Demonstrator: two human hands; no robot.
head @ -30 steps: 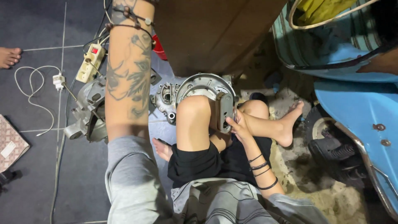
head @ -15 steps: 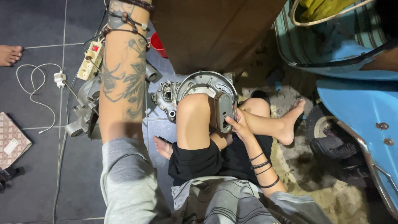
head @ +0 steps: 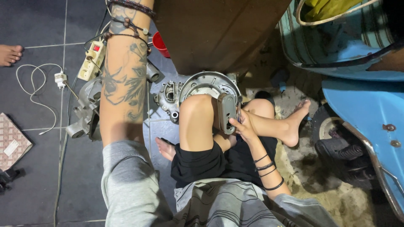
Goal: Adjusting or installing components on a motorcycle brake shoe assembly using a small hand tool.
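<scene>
I sit on the floor with my knees bent. My right hand (head: 243,126) is closed on an oblong grey metal part (head: 226,110), held against my raised knee. Just beyond the knee lies a round grey engine casing (head: 207,82). My tattooed left forearm (head: 124,80), with cord bracelets at the wrist, reaches up past the top edge of the view, so the left hand itself is hidden. Another grey engine part (head: 86,113) lies on the tiles behind that forearm.
A brown wooden box (head: 219,33) stands ahead, with a red cup (head: 160,43) beside it. A power strip (head: 91,61) and a white cable (head: 33,88) lie on the dark tiles at left. A blue scooter body (head: 366,96) fills the right. Another person's bare foot (head: 9,54) shows at far left.
My left forearm has shifted slightly left and stays raised out of view. My right hand keeps its grip on the grey part at the knee.
</scene>
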